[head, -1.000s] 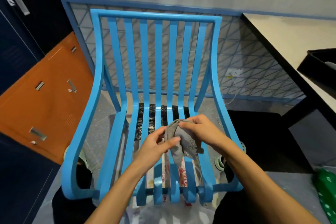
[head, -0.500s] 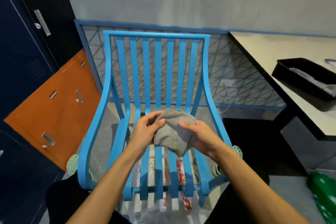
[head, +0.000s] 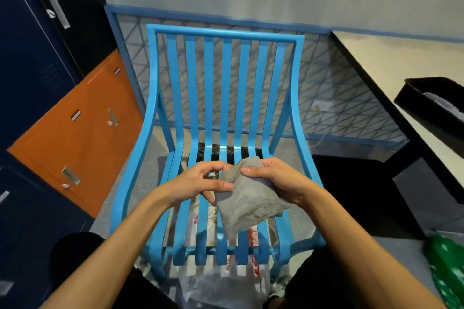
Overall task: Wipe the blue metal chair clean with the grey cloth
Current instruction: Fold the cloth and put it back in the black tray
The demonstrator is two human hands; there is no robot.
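Both hands, left hand (head: 200, 183) and right hand (head: 278, 180), pinch the grey cloth (head: 247, 202) at frame centre above the blue chair (head: 226, 88) seat; cloth hides the middle slats, backrest unobstructed

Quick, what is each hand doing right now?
Left hand: pinching the crumpled grey terry cloth by its edge.
Right hand: closed on the same cloth.

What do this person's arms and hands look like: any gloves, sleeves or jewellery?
Both arms are bare from the lower edge of the picture up to the hands, with no sleeve showing. The left hand and the right hand wear no gloves, and no ring, watch or bracelet shows on the fingers or wrists. The nails that show look short and unpainted.
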